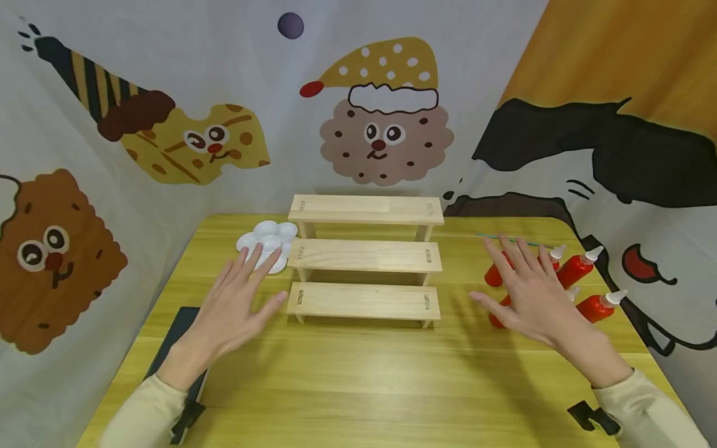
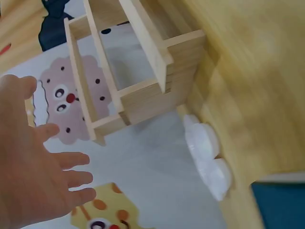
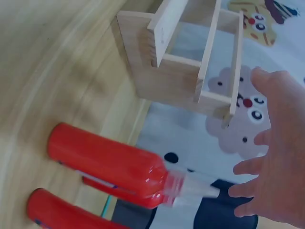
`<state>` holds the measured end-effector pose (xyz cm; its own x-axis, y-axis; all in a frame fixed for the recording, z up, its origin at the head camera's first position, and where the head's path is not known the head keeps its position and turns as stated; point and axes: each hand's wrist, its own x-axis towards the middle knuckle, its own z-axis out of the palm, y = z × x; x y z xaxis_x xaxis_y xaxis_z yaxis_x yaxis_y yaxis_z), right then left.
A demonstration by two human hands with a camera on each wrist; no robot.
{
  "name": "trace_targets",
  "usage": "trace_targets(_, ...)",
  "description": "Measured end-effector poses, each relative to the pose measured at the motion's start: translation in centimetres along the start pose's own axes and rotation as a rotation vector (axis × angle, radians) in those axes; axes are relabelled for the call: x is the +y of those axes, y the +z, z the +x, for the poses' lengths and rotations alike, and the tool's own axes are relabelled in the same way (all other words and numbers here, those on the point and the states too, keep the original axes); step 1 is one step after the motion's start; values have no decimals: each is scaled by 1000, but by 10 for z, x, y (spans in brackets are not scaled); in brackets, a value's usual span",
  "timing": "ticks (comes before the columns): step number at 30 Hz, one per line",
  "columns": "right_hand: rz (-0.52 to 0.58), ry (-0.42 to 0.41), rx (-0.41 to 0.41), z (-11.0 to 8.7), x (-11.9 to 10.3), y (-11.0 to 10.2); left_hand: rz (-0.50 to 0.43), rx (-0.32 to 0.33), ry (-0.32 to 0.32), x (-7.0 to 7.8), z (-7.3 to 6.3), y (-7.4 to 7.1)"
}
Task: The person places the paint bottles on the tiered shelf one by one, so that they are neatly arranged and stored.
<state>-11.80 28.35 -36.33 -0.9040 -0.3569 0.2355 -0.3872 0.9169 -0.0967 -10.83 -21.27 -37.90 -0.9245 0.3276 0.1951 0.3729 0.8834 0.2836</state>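
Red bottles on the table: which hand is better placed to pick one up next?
Probably the right hand: it is near the red bottles, fingers spread, holding nothing. The left hand, also empty, is across the wooden stand, near the white palette.

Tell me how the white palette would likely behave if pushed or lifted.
The white palette would probably slide rather than tip, since it sits low and wide on the table. It is likely light for its size, as it looks thin and shallow. Its even, flower-like cupped shape suggests it is fairly stiff.
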Motion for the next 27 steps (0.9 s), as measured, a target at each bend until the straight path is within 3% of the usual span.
trace_targets(7,116,43,65,-15,14,5,-205,51,-77,-8,-5,18)
trace_targets(12,246,93,113,-26,19,13,-396,29,-161,-10,-5,36)
trace_targets(19,371,188,158,-39,22,28,-552,28,-195,-13,0,67)
trace_targets(23,443,247,186,-47,24,37,-658,-7,-244,-15,3,82)
trace_targets(27,511,289,202,-54,25,48,-760,-75,-333,-15,8,91)
